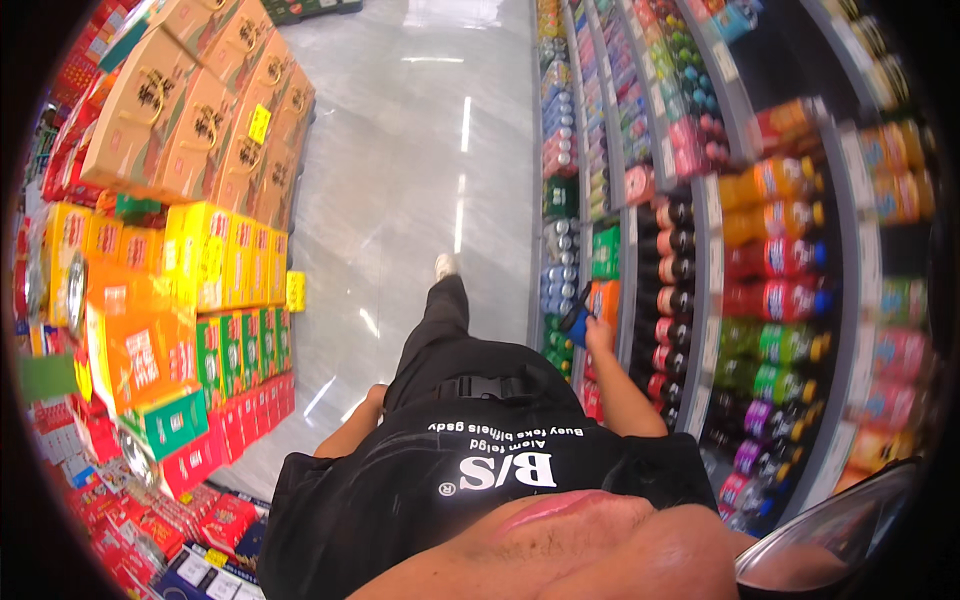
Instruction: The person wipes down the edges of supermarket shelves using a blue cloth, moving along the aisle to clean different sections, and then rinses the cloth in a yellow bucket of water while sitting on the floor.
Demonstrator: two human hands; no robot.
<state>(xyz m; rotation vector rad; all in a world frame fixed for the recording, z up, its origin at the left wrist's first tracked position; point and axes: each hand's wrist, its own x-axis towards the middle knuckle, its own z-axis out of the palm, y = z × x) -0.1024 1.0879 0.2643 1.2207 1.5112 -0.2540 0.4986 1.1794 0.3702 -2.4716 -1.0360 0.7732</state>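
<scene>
My right hand (598, 333) is shut on a blue object (578, 324) with a black part, beside the lower shelves on the right; its exact kind cannot be told. Orange packaging stands just behind it. My left hand (377, 393) hangs at my left hip, mostly hidden by my black T-shirt, so its fingers cannot be made out. Between my arms show my black T-shirt and a black belt buckle (481, 387).
On the right, shelves (706, 255) hold soft-drink bottles (784, 259). Stacked tan gift boxes (196, 131), yellow cartons (225, 259) and red boxes (255, 412) line the left. A grey floor (375, 187) runs between them, with my shoe (445, 265) on it.
</scene>
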